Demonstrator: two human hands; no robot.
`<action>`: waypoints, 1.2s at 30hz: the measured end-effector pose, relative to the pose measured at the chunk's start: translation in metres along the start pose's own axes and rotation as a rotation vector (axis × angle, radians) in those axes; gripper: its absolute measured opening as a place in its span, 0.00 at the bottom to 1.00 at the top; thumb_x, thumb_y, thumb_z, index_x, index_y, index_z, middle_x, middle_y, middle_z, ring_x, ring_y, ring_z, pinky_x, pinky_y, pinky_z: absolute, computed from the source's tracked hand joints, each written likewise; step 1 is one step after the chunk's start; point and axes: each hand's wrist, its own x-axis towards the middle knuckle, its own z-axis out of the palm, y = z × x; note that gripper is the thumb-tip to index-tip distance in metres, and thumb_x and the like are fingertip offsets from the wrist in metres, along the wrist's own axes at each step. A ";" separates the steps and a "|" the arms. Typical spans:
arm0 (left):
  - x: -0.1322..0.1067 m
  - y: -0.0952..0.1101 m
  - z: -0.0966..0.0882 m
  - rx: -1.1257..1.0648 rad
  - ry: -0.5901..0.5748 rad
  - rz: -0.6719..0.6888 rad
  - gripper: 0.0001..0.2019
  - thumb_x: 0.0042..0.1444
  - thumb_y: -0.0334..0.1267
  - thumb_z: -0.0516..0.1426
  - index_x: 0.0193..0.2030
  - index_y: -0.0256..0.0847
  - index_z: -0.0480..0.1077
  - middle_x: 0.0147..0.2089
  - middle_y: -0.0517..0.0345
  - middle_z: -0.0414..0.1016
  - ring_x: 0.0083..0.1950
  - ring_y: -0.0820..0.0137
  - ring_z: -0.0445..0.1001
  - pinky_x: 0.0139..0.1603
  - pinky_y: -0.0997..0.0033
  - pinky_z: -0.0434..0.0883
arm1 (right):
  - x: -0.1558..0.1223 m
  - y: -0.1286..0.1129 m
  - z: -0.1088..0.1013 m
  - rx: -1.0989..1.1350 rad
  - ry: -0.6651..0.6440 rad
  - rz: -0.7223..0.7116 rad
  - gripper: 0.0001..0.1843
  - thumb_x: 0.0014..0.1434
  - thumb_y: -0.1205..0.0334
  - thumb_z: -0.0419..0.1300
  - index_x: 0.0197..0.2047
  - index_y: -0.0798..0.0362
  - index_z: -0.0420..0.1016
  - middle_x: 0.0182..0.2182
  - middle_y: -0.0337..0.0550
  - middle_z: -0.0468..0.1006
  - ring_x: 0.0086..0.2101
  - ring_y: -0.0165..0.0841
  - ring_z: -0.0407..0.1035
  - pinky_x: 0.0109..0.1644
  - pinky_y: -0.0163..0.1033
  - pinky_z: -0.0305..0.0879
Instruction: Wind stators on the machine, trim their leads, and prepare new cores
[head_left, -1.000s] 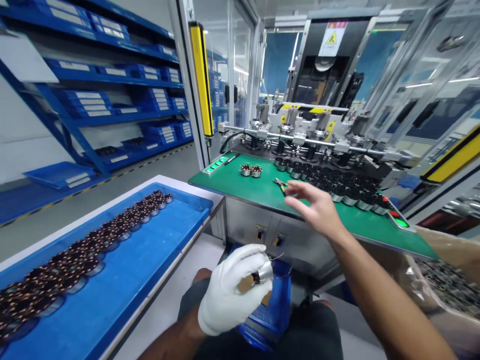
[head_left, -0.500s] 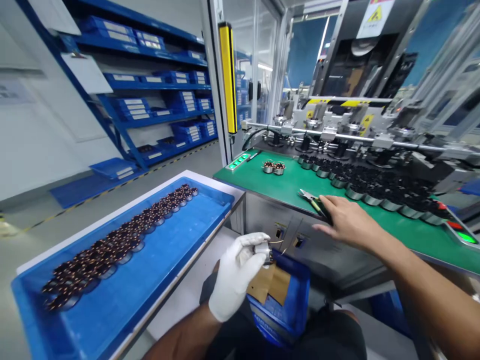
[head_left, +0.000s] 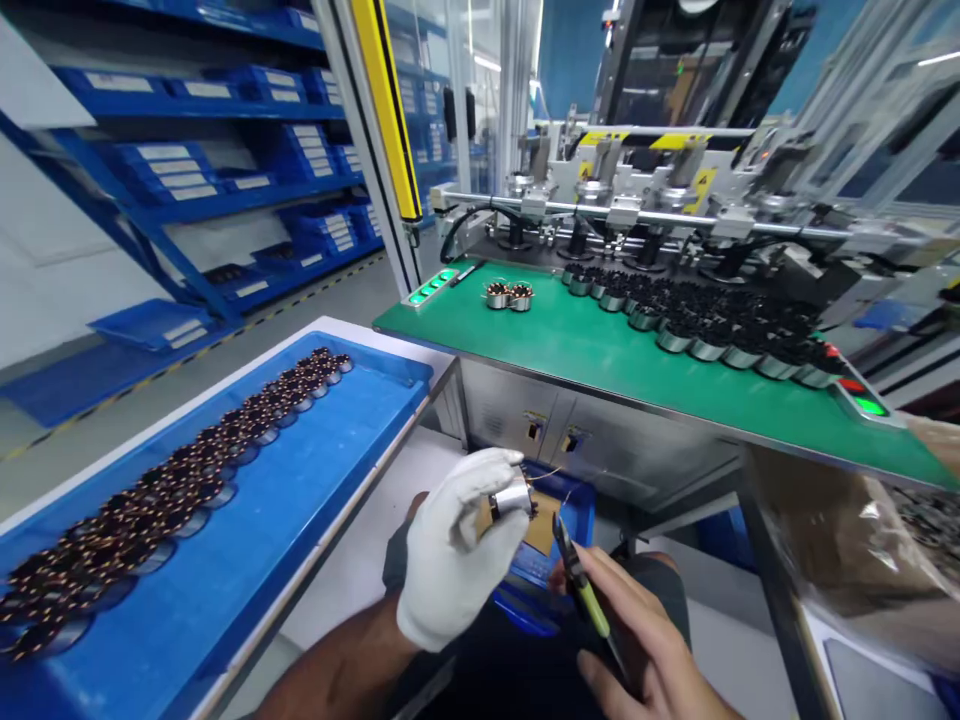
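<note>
My left hand (head_left: 457,550), in a white glove, is closed on a motor stator (head_left: 513,494), a silvery ring with copper wire ends sticking out to the right. My bare right hand (head_left: 630,630) is wrapped round a pair of cutting pliers (head_left: 583,583) with dark and yellow-green handles. The pliers' jaws point up, just right of the stator and apart from it. Two stators with copper wires (head_left: 508,295) stand on the green work surface (head_left: 592,352). Several stators in a long block (head_left: 187,475) lie in the blue tray (head_left: 300,500) at the left.
Rows of black-topped metal rings (head_left: 705,320) stand on the right of the green surface, before a machine with a metal rail (head_left: 622,212). Below my hands is a blue bin (head_left: 577,500) with cardboard. A clear plastic bag (head_left: 885,540) is at the right; blue shelves (head_left: 187,190) stand at the left.
My right hand has picked up the pliers from the green surface and brought them down beside the stator. My left hand still holds the stator. The view has tilted down and turned right.
</note>
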 end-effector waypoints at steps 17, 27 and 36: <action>-0.007 -0.007 0.001 0.093 -0.042 0.034 0.17 0.51 0.25 0.64 0.47 0.47 0.74 0.52 0.54 0.79 0.54 0.64 0.77 0.58 0.61 0.74 | 0.019 -0.009 -0.007 0.122 0.118 -0.031 0.40 0.50 0.74 0.58 0.67 0.47 0.64 0.55 0.49 0.77 0.53 0.41 0.74 0.57 0.42 0.70; -0.009 -0.021 -0.012 0.076 -0.151 -0.080 0.26 0.47 0.34 0.69 0.55 0.44 0.73 0.54 0.47 0.78 0.53 0.58 0.78 0.54 0.61 0.78 | 0.023 -0.014 -0.014 0.705 0.030 0.186 0.28 0.61 0.64 0.59 0.64 0.42 0.68 0.38 0.48 0.81 0.32 0.34 0.78 0.36 0.34 0.77; -0.003 -0.022 -0.021 0.149 -0.280 0.038 0.26 0.41 0.39 0.72 0.50 0.45 0.76 0.52 0.46 0.80 0.51 0.58 0.79 0.55 0.58 0.76 | 0.022 -0.020 -0.029 0.794 -0.131 0.178 0.32 0.61 0.62 0.61 0.67 0.36 0.62 0.47 0.50 0.79 0.42 0.38 0.79 0.49 0.44 0.75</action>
